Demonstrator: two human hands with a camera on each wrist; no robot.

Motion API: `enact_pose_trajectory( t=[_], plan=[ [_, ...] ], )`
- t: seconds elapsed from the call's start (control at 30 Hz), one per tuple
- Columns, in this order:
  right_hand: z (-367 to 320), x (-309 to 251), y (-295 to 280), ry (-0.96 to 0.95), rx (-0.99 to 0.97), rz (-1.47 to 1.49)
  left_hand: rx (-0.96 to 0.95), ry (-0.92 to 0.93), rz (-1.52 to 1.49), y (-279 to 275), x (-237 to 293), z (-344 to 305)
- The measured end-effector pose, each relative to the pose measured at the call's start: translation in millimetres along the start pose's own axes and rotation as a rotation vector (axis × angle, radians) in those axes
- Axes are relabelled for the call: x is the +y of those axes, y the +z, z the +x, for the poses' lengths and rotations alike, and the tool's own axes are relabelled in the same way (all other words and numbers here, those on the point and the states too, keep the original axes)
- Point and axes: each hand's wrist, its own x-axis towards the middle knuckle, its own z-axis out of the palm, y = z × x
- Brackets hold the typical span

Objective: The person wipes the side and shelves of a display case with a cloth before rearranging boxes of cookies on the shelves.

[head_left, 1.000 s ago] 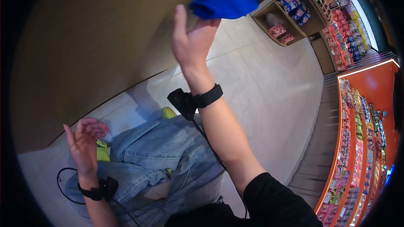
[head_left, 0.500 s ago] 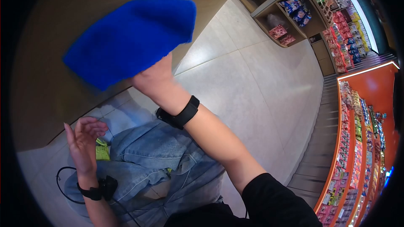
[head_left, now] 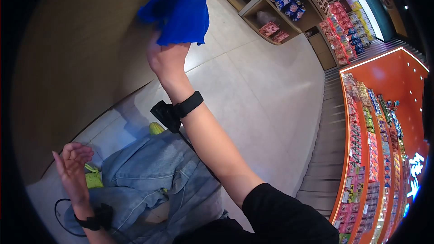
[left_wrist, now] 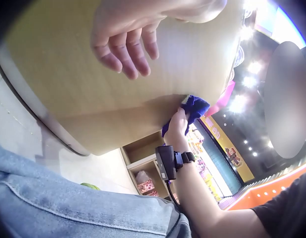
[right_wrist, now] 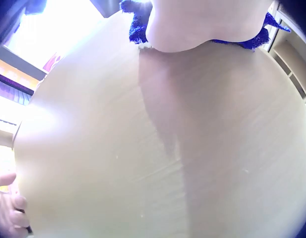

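Note:
A blue cloth lies against the upright wooden panel, with my right hand holding it there. Its loose folds hang over the fingers and hide most of them in the head view. From the left wrist view, the right hand has its thumb along the bunched cloth. The right wrist view has the heel of that hand close to the panel, blue edges showing on both sides. My left hand is raised at the lower left, empty, its fingers loosely bent.
Wooden cubbies with snack packets stand beyond the panel. Along the right runs an orange display rack full of packaged goods. Pale floor tiles lie between. Bent knees in jeans and a wrist-camera cable are close below the arms.
The blue cloth swept left and spread wide over the panel, then came back right and up, now bunched. The left hand keeps its pose; the head view has shifted slightly.

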Motion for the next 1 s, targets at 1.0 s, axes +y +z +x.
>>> enact_pose_trajectory(
  t=[1.0],
  plan=[
    [-24,-17,4,0.006,-0.109,0.303,0.009,0.011,0.211,2,-4,-2]
  ],
)
